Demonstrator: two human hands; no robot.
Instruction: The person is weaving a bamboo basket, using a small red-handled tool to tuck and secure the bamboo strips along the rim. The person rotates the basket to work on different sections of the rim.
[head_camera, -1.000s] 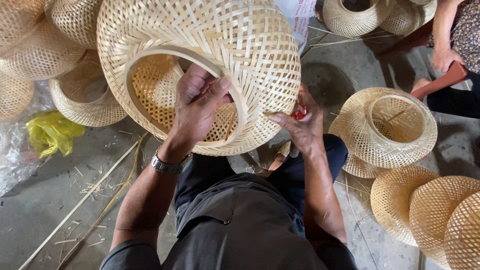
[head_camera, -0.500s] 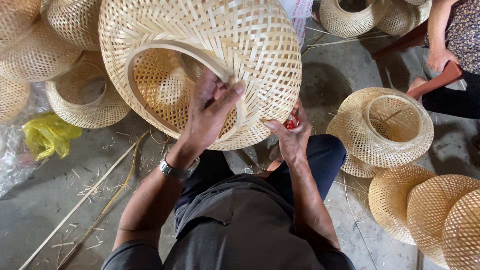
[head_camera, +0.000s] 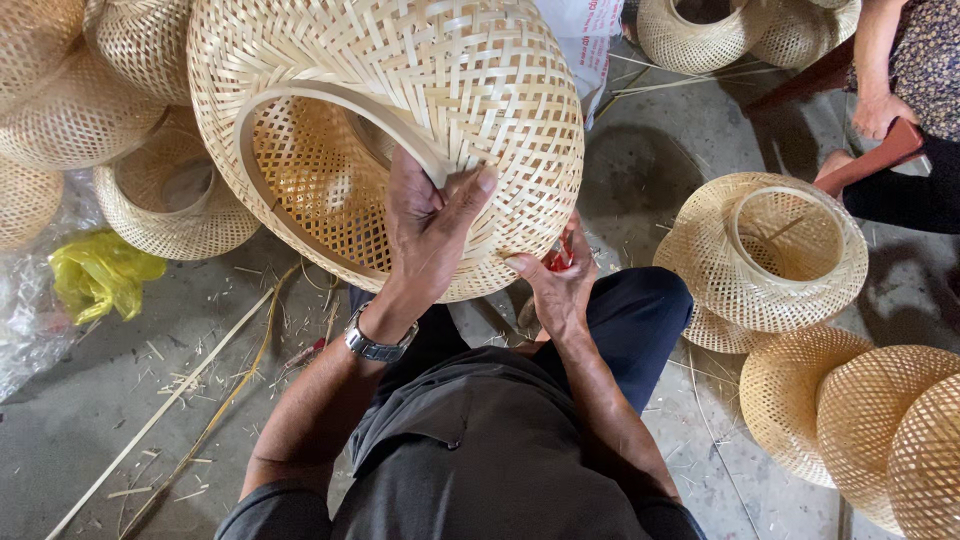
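Observation:
A large round woven bamboo basket (head_camera: 430, 90) lies tilted over my lap, its ringed opening facing down and left. My left hand (head_camera: 428, 232) grips the rim of that opening, thumb outside and fingers inside. A metal watch sits on that wrist. My right hand (head_camera: 556, 280) is under the basket's lower right side, closed around a small red-handled tool (head_camera: 556, 260) that is mostly hidden. I sit on a concrete floor in dark trousers and a grey shirt.
Several finished woven baskets (head_camera: 770, 250) lie right and lower right, more are stacked at upper left (head_camera: 80, 110). A yellow plastic bag (head_camera: 100, 275) and bamboo strips (head_camera: 190, 400) lie on the floor left. Another person's hand (head_camera: 880, 110) and a red stool are at top right.
My left hand has slid right along the rim and taken a firmer grip. The basket has turned slightly. My right hand has dropped a little lower beneath it.

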